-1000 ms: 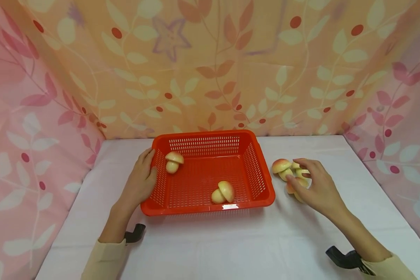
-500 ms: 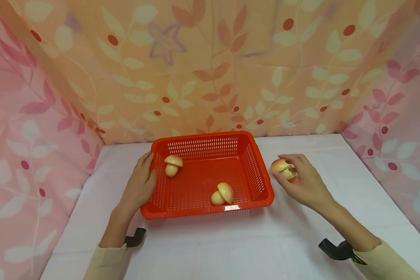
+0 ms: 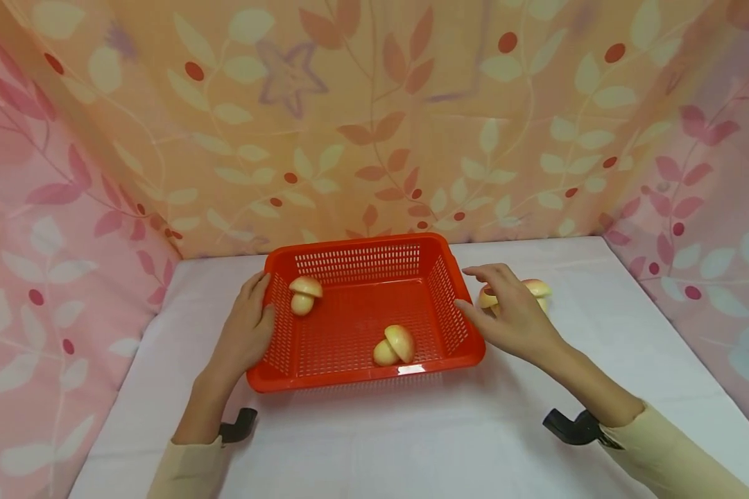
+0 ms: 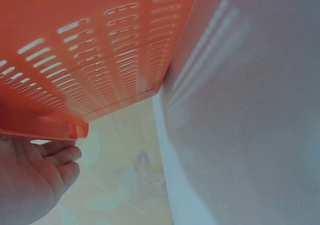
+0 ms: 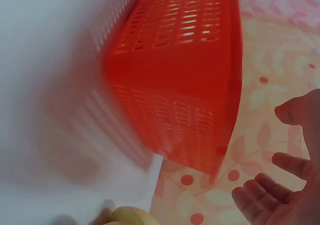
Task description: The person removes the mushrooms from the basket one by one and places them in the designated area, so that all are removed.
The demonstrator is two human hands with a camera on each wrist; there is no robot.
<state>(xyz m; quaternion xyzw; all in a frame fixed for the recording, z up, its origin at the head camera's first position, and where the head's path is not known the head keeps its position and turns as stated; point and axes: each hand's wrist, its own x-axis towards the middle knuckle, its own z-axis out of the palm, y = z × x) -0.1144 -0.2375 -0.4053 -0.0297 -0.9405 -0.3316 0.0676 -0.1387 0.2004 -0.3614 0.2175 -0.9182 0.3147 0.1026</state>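
An orange-red plastic basket [image 3: 362, 305] with slotted walls stands on the table in the head view. Inside are two toy mushrooms, one near the left wall [image 3: 306, 285] and one by the front wall [image 3: 401, 343]. At the basket's left side, my left hand [image 3: 247, 329] holds the rim; the left wrist view has its fingers [image 4: 67, 157] curled under the rim's edge. My right hand [image 3: 512, 312] is beside the right rim, nothing in its grasp, thumb and fingers spread. More toy mushrooms [image 3: 538, 287] lie on the table behind it, partly hidden by it.
A white cloth covers the table [image 3: 374, 443]. Floral fabric walls [image 3: 412, 138] enclose its back and both sides. Black curved mounts [image 3: 240, 424] are on both wrists.
My right hand has moved left from over the loose mushrooms to the basket's right rim, its fingers opening out. My left hand stays at the left rim. The two mushrooms inside keep their places.
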